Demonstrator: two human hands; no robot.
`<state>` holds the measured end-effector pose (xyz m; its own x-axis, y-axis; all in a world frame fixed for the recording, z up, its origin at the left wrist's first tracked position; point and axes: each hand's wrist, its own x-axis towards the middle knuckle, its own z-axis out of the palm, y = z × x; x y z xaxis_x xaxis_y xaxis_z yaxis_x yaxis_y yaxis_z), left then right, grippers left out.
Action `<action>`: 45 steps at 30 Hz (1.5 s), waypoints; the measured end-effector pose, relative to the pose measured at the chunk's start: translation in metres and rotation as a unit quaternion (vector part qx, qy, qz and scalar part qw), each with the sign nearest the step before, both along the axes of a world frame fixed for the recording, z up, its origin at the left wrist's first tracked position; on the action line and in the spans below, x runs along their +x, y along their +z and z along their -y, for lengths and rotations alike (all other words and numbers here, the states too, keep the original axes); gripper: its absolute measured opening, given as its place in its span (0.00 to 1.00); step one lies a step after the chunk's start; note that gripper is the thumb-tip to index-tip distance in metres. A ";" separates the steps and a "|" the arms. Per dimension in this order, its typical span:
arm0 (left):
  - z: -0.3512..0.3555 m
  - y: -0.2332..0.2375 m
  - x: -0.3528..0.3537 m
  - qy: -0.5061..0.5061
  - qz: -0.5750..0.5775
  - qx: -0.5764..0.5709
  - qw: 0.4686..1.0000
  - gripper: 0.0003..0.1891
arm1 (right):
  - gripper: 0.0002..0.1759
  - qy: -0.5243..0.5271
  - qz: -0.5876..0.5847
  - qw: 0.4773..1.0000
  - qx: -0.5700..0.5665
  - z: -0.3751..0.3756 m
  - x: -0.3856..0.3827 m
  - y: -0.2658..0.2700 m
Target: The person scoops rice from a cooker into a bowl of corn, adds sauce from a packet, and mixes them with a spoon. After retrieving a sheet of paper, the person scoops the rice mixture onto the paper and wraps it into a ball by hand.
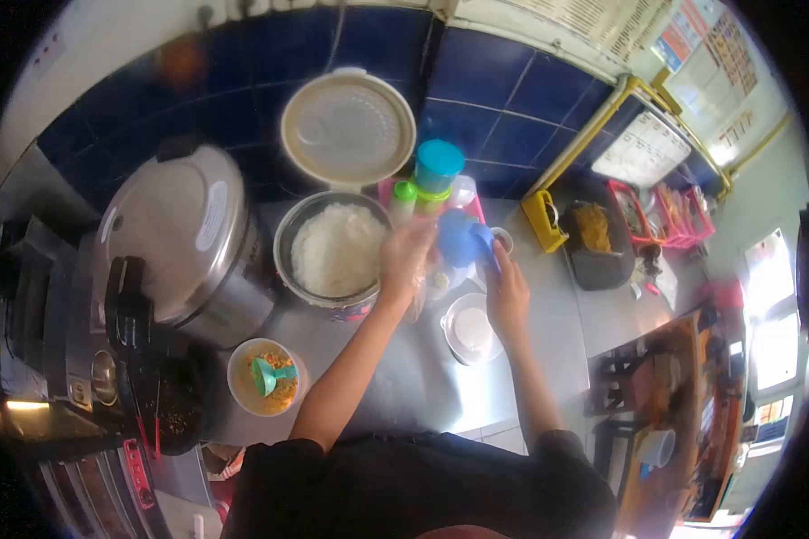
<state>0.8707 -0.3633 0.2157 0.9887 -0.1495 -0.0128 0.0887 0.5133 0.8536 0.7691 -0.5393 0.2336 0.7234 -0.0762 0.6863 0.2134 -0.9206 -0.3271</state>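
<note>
My right hand (510,295) is closed around the handle of a blue scoop (458,238), whose rounded bowl points left over the counter. Close to the scoop's left side is my left hand (408,256), in what looks like a clear plastic glove. Its fingers are curled and somewhat blurred; whatever they hold cannot be made out. Just left of that hand stands an open rice cooker (283,247) full of white rice (337,247), its lid (349,128) raised behind. A white lidded container (470,329) lies below my right hand on the metal counter (404,377).
A large metal pressure cooker (175,238) stands left. Nearer me is a tub (239,395) of crumbly orange food with a green scoop (270,375). Turquoise-lidded container (440,162) and green-capped bottle (404,198) stand behind. Yellow tape dispenser (543,220) and black tray (598,269) sit right.
</note>
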 end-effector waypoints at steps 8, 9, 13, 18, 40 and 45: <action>0.057 -0.140 0.044 -0.080 0.204 0.420 0.880 0.27 | 0.31 -0.044 -0.018 0.989 0.137 0.033 -0.016 -0.055; 0.056 -0.137 0.039 -0.085 0.204 0.423 0.879 0.27 | 0.30 -0.034 -0.009 0.989 0.146 0.034 -0.014 -0.054; 0.050 -0.134 0.023 -0.074 0.170 0.307 0.934 0.31 | 0.30 0.082 -0.225 0.721 0.651 0.027 -0.018 -0.037; -0.025 -0.105 -0.073 -0.001 0.229 0.270 0.935 0.28 | 0.30 0.091 -0.253 0.813 0.517 0.007 0.010 -0.019; -0.126 -0.071 -0.098 0.338 -0.004 0.506 0.794 0.60 | 0.14 0.238 -0.399 0.833 -0.301 -0.152 0.203 -0.003; -0.128 -0.069 -0.099 0.285 -0.042 0.435 0.853 0.66 | 0.16 0.235 -0.482 0.794 -0.289 -0.166 0.190 0.027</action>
